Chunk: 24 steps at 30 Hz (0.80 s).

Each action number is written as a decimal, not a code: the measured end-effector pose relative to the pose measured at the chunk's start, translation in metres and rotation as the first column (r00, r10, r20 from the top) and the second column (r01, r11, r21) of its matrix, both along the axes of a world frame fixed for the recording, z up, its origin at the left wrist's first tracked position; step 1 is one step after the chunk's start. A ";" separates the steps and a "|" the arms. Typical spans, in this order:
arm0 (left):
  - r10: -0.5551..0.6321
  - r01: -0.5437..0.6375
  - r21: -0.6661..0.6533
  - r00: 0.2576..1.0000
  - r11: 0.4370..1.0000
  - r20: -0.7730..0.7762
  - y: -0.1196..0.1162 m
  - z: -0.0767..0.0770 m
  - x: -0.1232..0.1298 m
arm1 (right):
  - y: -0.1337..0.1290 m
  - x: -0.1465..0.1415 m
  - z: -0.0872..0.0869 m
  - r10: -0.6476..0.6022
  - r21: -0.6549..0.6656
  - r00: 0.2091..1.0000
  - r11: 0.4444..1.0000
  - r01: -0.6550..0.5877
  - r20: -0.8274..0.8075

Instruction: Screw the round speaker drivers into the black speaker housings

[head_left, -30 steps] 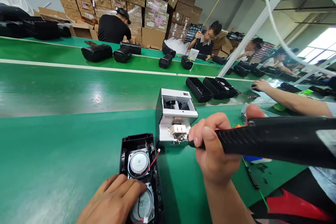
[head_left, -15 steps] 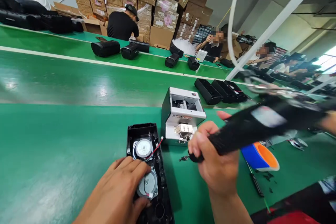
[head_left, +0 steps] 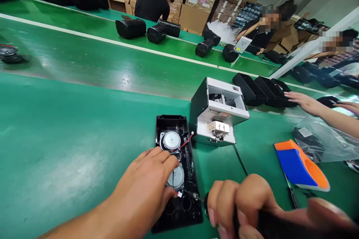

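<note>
A black speaker housing [head_left: 193, 194] lies on the green table with two round speaker drivers inside. The upper speaker driver [head_left: 171, 140] shows fully, with a red and black wire and white plug at its side. My left hand [head_left: 150, 179] grips the lower speaker driver [head_left: 177, 177], thumb and fingers on either side, covering part of it. My right hand [head_left: 238, 201] is closed around a black electric screwdriver [head_left: 269, 224]. Its bit points left, at the lower driver's corner near a white plug; whether it touches a screw I cannot tell.
A white and black screw feeder [head_left: 224, 115] stands behind the housing. To its right are a blue and orange tray [head_left: 303, 164], a small screwdriver [head_left: 291, 196] and a plastic bag [head_left: 331, 142]. A co-worker's hand [head_left: 305, 102] reaches toward black housings [head_left: 249, 89].
My right hand has lowered the electric screwdriver from above the table to the lower driver's corner. My left hand stays on the driver. The view has turned, and a co-worker's hand appears at right.
</note>
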<state>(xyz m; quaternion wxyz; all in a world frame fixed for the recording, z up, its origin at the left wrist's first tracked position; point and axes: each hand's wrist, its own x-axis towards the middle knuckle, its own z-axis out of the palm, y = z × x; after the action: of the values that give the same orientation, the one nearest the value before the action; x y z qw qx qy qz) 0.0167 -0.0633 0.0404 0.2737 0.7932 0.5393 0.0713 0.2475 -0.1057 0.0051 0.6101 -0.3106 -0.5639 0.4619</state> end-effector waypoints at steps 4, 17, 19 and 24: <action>-0.004 0.004 -0.003 1.000 1.000 -0.005 0.000 0.000 0.000 | 0.006 -0.036 0.004 -0.137 0.104 0.983 0.983 0.150 -0.120; 0.005 -0.005 -0.089 1.000 0.996 -0.004 0.001 0.006 0.000 | 0.018 -0.040 0.003 0.072 0.257 0.997 0.964 -0.065 -0.019; 0.013 -0.013 -0.090 1.000 0.996 -0.005 0.001 0.007 0.001 | 0.018 -0.045 0.004 0.080 0.286 0.997 0.955 -0.076 -0.003; 0.027 -0.026 -0.027 0.999 0.999 0.035 0.001 0.004 0.002 | 0.021 -0.059 0.007 -0.036 0.274 0.998 0.960 0.048 -0.050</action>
<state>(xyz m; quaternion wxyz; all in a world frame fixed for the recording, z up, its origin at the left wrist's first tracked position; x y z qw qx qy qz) 0.0190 -0.0628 0.0444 0.2929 0.7809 0.5456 0.0818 0.1883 -0.0848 0.0125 0.6696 -0.2243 -0.6021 0.3727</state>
